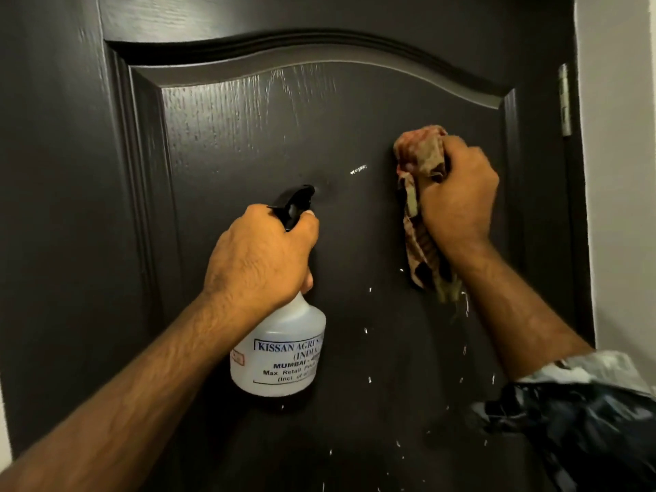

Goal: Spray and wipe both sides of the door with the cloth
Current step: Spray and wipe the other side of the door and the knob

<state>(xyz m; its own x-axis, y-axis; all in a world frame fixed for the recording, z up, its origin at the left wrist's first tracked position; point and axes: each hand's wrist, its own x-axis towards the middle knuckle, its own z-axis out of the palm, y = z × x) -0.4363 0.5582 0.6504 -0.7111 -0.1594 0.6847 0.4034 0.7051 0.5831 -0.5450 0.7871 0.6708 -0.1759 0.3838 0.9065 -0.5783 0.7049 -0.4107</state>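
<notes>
The dark panelled door (248,143) fills your view, beaded with droplets (365,330) toward its lower right. Leave those and they'll likely run and streak; spray again now and you risk wetting your own wiping arm. Your left hand (261,259) is wrapped tight around the neck of the spray bottle (280,349), nozzle toward the panel's centre. Your right hand (458,193) is fisted on the checked cloth (420,193), pressed against the panel near the hinge (564,101) edge.
</notes>
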